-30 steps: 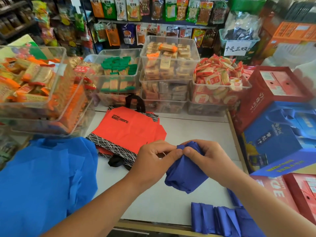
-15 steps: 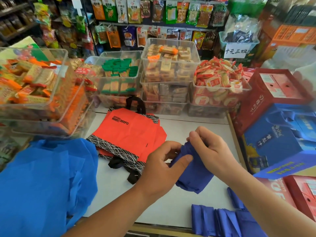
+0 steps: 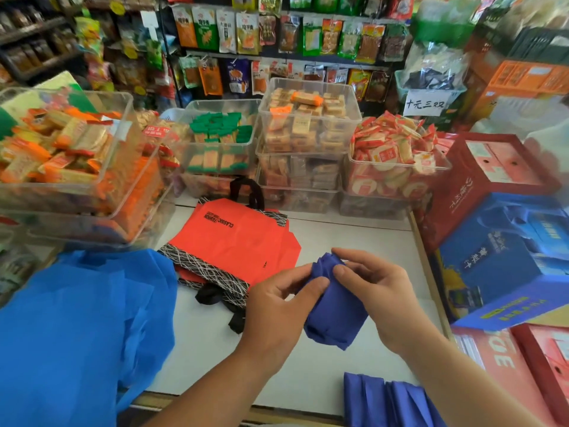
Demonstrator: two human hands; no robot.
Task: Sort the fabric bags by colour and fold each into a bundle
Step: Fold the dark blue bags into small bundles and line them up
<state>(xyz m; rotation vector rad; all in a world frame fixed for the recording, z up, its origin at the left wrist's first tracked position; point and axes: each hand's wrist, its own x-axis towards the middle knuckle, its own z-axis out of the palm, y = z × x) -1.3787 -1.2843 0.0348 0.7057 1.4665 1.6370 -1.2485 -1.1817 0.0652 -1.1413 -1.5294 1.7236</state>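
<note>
Bundle (image 3: 334,306) at frame centre, above counter (image 3: 314,374), dark blue, half rolled. Left hand (image 3: 278,312) and right hand (image 3: 380,300) both pinch top edge, fingers clamped on cloth. Risk: slack pinch lets roll spring open; lower flap hangs loose.

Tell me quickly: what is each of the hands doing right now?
Left hand: closed, pinching the dark blue bag bundle.
Right hand: closed, gripping the top of the same bundle.
</note>
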